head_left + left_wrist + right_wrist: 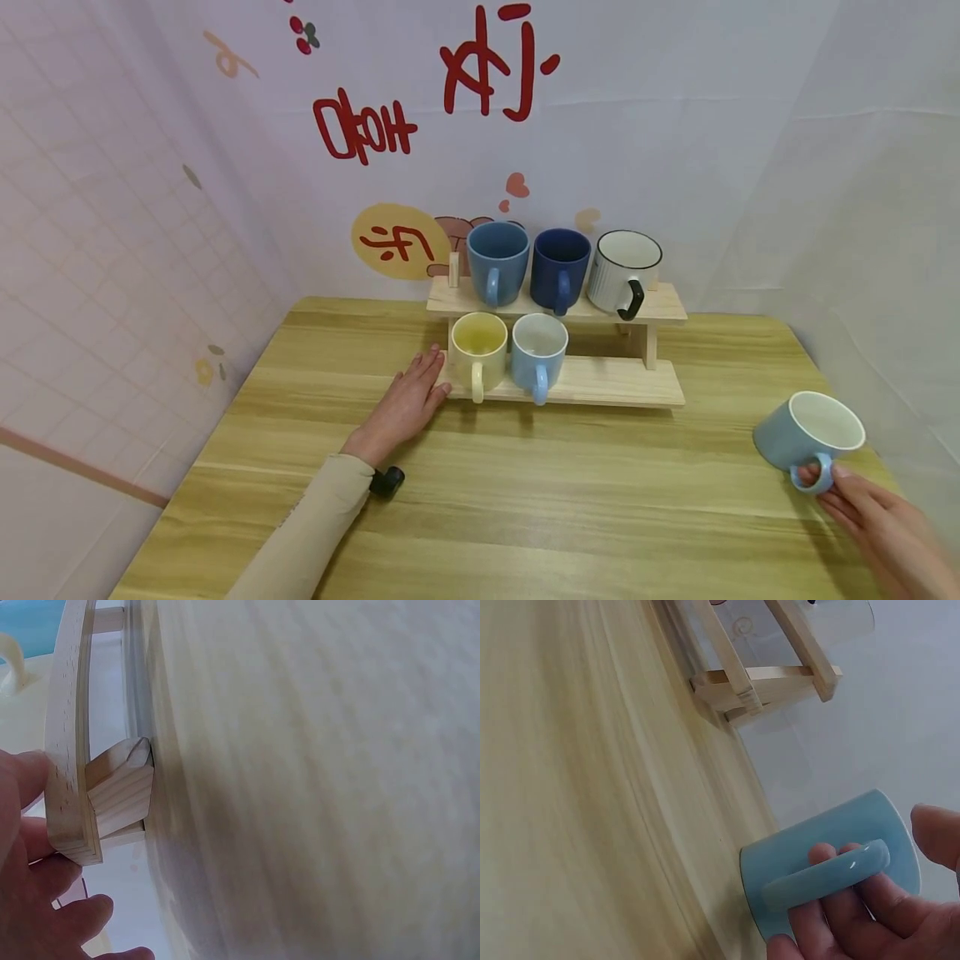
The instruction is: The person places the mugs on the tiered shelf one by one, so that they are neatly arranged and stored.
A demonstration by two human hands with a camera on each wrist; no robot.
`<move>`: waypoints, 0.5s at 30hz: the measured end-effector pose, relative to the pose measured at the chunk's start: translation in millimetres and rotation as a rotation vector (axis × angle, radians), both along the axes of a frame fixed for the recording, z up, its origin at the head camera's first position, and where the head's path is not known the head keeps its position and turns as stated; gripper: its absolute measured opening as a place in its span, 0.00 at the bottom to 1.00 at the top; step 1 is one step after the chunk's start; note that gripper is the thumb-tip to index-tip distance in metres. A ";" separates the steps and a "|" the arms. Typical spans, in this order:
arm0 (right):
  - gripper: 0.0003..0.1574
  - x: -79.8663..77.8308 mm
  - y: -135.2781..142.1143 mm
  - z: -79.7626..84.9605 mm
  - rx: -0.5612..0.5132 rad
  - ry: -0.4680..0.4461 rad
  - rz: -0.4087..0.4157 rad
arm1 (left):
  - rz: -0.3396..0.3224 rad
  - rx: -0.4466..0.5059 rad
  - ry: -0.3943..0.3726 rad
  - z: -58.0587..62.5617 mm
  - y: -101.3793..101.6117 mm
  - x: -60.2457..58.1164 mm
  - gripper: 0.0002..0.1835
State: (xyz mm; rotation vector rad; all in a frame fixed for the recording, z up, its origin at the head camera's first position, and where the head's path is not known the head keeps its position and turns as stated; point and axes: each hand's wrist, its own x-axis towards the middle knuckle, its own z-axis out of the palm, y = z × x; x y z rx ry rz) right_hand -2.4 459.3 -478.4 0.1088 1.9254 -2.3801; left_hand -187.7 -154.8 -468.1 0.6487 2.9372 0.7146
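Observation:
On the right, my right hand [877, 508] grips the handle of a light blue mug [780, 435] with a white inside. Fingers pass through the handle loop in the right wrist view, with the thumb near the rim. The mug leans to the right; whether its base touches the table I cannot tell. My left hand [408, 400] rests at the left end of a two-tier wooden rack [615, 382], fingers extended. Its thumb and fingers touch the corner of the lower board [67, 780] in the left wrist view.
The lower tier bears a yellow mug [491, 367] and a pale blue mug [528, 367]. Above stand a blue mug [510, 271], a navy mug [551, 279] and a white mug [607, 283] with black rim and handle. A printed cloth wall [675, 167] rises behind the table [570, 508].

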 end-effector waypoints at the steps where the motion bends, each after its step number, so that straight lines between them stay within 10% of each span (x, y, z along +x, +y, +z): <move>1: 0.29 -1.5 -1.0 1.2 0.024 0.008 0.020 | -0.001 0.001 0.002 0.2 -0.3 -0.2 0.35; 8: 0.25 -8.3 -7.6 5.0 0.163 -0.013 0.013 | -0.002 0.002 -0.003 0.8 -1.5 -0.2 0.35; 15: 0.29 -9.0 -12.3 -1.6 0.007 0.079 0.045 | -0.003 0.013 0.003 -0.7 -1.3 0.0 0.35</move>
